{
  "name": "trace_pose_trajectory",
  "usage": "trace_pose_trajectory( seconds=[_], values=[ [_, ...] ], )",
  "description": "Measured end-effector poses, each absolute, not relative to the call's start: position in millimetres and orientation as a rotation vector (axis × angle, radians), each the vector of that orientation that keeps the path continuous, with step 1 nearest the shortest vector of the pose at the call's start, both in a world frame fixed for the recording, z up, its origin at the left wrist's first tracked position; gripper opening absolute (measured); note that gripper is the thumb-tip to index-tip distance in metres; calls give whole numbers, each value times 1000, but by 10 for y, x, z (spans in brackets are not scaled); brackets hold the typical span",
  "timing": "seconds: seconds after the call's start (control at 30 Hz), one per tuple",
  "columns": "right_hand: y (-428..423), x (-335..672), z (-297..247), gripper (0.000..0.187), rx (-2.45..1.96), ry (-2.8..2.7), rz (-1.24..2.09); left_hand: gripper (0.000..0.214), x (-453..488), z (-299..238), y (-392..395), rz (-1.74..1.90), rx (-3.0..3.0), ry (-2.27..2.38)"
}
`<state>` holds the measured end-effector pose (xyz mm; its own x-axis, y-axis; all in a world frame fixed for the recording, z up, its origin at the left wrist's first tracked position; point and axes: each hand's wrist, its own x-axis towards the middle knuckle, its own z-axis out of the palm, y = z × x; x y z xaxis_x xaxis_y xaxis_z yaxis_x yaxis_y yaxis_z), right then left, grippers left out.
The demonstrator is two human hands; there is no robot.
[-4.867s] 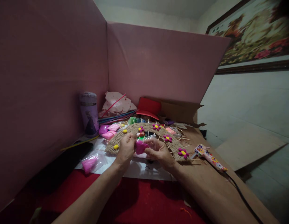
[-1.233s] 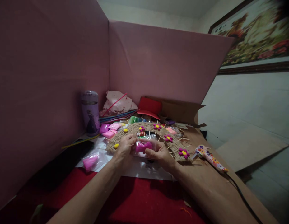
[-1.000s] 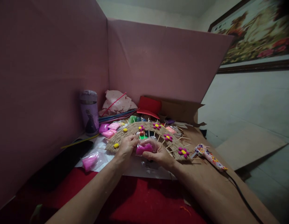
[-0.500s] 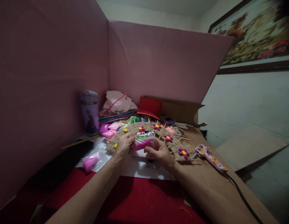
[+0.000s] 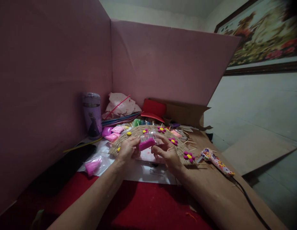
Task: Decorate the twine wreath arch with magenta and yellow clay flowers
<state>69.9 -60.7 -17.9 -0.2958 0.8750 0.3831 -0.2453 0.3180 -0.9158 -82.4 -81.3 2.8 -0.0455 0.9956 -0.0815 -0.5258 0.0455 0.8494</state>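
Observation:
Between my hands is a small clear plastic bag of magenta modelling clay (image 5: pixel 146 144), raised over the work. My left hand (image 5: pixel 127 149) pinches its left end between thumb and fingers. At the right end, my right hand (image 5: pixel 166 152) has curled fingers on the loose plastic, with the thumb bent below. Behind and beneath them lies an arched, twine-wrapped piece (image 5: pixel 136 130) with short sticks poking out. Purple flowers with yellow centres (image 5: pixel 189 156) dot its right side, while plain yellow dots (image 5: pixel 128 134) sit on its left. My hands hide part of the arch.
A patterned glue gun (image 5: pixel 216 162) with a black cord lies right. On the left are a purple tumbler (image 5: pixel 92 116), a bag of pink clay (image 5: pixel 93 166) and several clay packets (image 5: pixel 112 137). Pink panels (image 5: pixel 162 64) stand behind; red cloth (image 5: pixel 143 204) covers the front.
The magenta clay bag has tilted, its right end now higher. My right hand has shifted slightly right and its fingers have moved up along the plastic. My left hand stays nearly in place.

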Motion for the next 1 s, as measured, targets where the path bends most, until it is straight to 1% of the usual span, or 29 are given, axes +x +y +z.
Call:
trace_pose_trajectory(
  seconds=[0.07,0.17,0.23,0.3,0.37,0.4,0.47,0.5,0.6,0.67,0.77,0.9,1.0],
  values=[
    [-589,712,-193,37,-589,-1475,1145,21,-840,47,-800,1393,637,888],
    [-586,725,-215,21,-573,-1555,955,25,-855,43,-778,1310,570,887],
    [-593,732,-212,12,-564,-1592,801,26,-854,24,-770,1270,596,868],
    [-594,744,-187,7,-588,-1588,643,25,-840,10,-777,1316,667,868],
    [-584,758,-155,9,-628,-1554,544,28,-812,15,-799,1418,736,892],
    [-574,765,-142,12,-642,-1531,527,34,-795,24,-814,1444,769,897],
    [-554,771,-132,15,-663,-1479,579,44,-763,44,-847,1434,864,863],
    [-546,770,-134,16,-677,-1446,640,46,-750,53,-863,1419,929,840],
    [-547,757,-156,16,-731,-1353,840,42,-737,57,-889,1425,1133,857],
    [-568,753,-167,16,-750,-1339,884,38,-748,48,-885,1456,1209,929],
    [-607,769,-169,13,-745,-1415,812,37,-776,35,-856,1479,1155,963],
    [-604,798,-180,24,-683,-1582,674,39,-793,34,-822,1488,984,877],
    [-549,793,-198,25,-625,-1611,559,39,-790,29,-822,1467,946,875]
  ],
)
